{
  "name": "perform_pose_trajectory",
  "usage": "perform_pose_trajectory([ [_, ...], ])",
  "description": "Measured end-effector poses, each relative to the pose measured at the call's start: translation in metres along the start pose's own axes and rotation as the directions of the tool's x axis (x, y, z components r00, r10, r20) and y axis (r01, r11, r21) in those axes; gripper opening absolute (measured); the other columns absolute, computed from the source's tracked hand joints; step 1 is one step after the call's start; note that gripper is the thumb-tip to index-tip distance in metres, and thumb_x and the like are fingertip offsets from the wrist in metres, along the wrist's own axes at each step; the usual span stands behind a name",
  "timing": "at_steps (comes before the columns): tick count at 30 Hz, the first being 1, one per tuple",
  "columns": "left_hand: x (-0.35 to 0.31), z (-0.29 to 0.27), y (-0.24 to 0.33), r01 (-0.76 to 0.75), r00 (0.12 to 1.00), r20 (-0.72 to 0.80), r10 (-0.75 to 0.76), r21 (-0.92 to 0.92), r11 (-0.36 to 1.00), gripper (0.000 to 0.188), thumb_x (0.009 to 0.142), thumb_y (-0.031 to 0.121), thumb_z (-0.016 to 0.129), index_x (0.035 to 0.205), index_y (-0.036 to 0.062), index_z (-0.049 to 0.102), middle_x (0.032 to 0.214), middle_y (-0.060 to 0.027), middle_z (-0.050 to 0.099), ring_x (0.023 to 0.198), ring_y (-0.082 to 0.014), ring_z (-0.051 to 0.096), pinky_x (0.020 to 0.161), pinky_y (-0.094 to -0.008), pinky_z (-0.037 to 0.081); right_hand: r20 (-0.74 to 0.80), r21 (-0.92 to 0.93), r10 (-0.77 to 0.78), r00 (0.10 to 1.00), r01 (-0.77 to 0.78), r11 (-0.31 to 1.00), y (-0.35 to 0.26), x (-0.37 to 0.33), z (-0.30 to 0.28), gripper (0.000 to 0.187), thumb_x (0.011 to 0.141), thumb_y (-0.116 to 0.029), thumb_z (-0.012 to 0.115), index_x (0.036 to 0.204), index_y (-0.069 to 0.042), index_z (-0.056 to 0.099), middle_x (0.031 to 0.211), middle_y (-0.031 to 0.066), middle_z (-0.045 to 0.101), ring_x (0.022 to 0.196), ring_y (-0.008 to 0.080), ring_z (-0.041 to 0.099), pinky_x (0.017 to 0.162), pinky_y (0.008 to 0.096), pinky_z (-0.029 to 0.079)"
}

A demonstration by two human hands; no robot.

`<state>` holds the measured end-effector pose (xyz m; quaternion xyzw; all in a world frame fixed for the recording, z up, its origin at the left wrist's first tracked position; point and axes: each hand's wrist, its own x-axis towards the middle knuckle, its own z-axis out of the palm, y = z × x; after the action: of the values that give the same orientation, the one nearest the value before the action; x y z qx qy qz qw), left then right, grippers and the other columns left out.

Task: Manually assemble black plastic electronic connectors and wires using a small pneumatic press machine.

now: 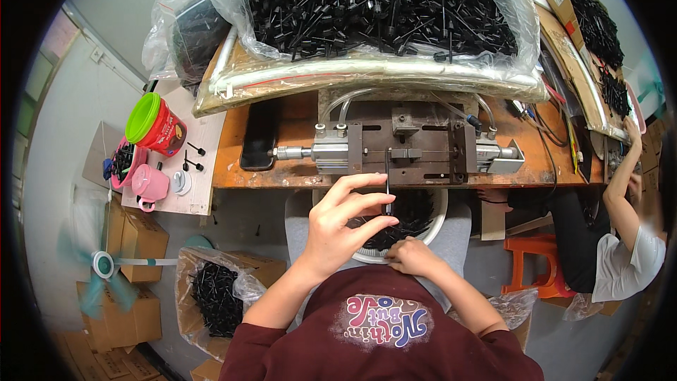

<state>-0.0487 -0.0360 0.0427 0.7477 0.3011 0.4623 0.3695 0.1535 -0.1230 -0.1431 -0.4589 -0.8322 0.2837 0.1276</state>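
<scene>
- I see the left hand pinching a slim black rod-like part between thumb and fingertips, the part upright.
- That part is near the middle of my view, its upper end overlapping the metal fixture; I cannot tell whether they touch.
- The right hand is at the near rim of a white basin, fingers curled; I cannot tell whether it grips anything.
- Black parts fill the basin, which sits between the person's legs, below the near edge of the orange bench.
- Left of the fixture I see a dark phone lying flat; farther left stand a red tub and a pink mug.
- On the far side, more black parts are heaped in a clear plastic bag.
- To the right, I see a co-worker beside an orange stool.
</scene>
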Motion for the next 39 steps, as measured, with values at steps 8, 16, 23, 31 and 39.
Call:
perform_pose_trajectory([
  [8,-0.005,0.02,-0.016,-0.129,0.99,0.088,0.109,0.277,0.952,0.025,0.077,0.007,0.082,0.1,0.0018,0.075,0.13,-0.0125,0.066,0.091,-0.0202,0.073,0.08,-0.0333,0.06,-0.783,0.254,0.233,0.577,-0.045,0.966,-0.05,0.044,-0.19,0.014,0.082,-0.001,0.075,0.095,-0.003,0.071,0.089,0.0105,0.068,0.068,0.0244,0.066,0.062,0.0334,0.053],
  [16,0.002,0.045,-0.035,-0.239,0.971,0.14,0.194,0.516,0.823,0.027,0.074,0.007,0.08,0.099,0.0023,0.072,0.127,-0.0111,0.068,0.09,-0.0244,0.071,0.076,-0.0328,0.057,-0.721,-0.653,-0.447,0.53,-0.305,0.693,-0.035,0.087,-0.293,0.015,0.082,-0.002,0.064,0.094,-0.009,0.07,0.094,0.0037,0.064,0.084,0.0252,0.066,0.068,0.0374,0.054],
  [23,0.013,0.06,-0.046,-0.307,0.95,0.153,0.271,0.605,0.734,0.027,0.071,0.007,0.08,0.097,0.0009,0.071,0.124,-0.0152,0.069,0.085,-0.0234,0.071,0.076,-0.0329,0.057,-0.445,-0.858,-0.374,0.814,-0.268,0.438,-0.003,0.116,-0.342,0.007,0.075,-0.014,0.067,0.076,-0.007,0.07,0.092,0.0079,0.059,0.089,0.0232,0.062,0.074,0.0357,0.053],
  [31,0.024,0.056,-0.048,-0.282,0.96,0.189,0.209,0.622,0.731,0.024,0.073,0.008,0.08,0.094,0.001,0.072,0.125,-0.0152,0.069,0.072,-0.0215,0.069,0.069,-0.0314,0.056,-0.477,-0.773,-0.455,0.752,-0.112,0.625,0.008,0.119,-0.331,0.007,0.08,-0.009,0.071,0.084,-0.004,0.07,0.091,0.0066,0.063,0.085,0.0234,0.065,0.073,0.0349,0.053],
  [39,0.026,0.054,-0.047,-0.248,0.968,0.183,0.172,0.594,0.765,0.023,0.073,0.009,0.081,0.093,0.003,0.073,0.124,-0.0138,0.07,0.063,-0.0193,0.067,0.061,-0.0284,0.054,-0.646,-0.538,-0.32,0.693,-0.117,0.835,0.0,0.11,-0.33,0.02,0.09,-0.009,0.071,0.11,-0.008,0.075,0.09,0.0047,0.071,0.078,0.0123,0.068,0.072,0.0255,0.052],
])
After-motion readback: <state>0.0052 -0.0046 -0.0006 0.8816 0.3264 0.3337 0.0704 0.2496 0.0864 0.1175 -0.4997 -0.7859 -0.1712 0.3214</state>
